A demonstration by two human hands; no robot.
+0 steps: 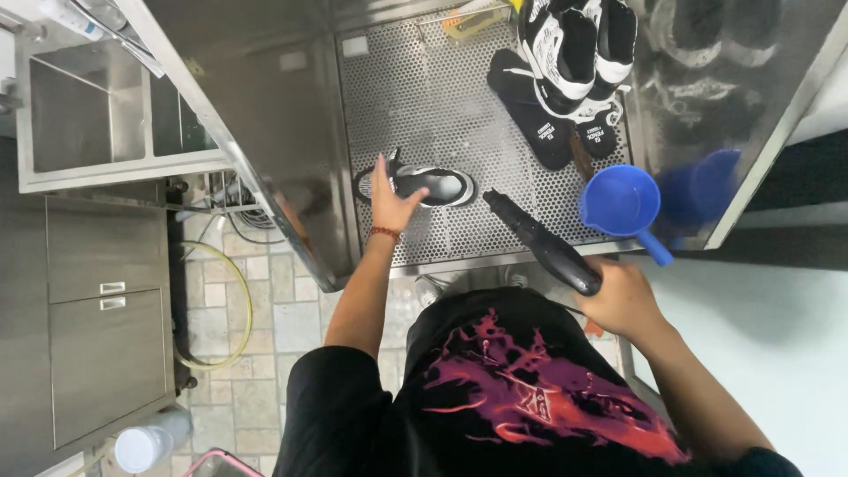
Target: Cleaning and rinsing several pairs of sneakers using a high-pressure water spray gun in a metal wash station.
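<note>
Head view: my left hand point(391, 201) lies with fingers loosely curled on the heel of a black-and-white sneaker point(430, 184) lying on its side on the perforated steel tray point(415, 97), while my right hand point(624, 299) is closed around the grip of a black spray gun point(541, 242) whose nozzle points at the shoe. A blue scoop point(621, 202) sits just beside the gun, and a second pair of sneakers point(579, 49) and two black insoles point(541, 115) lie farther back. Risk, as I judge it — the light hold may let the shoe skid, or the jet may catch my left fingers.
</note>
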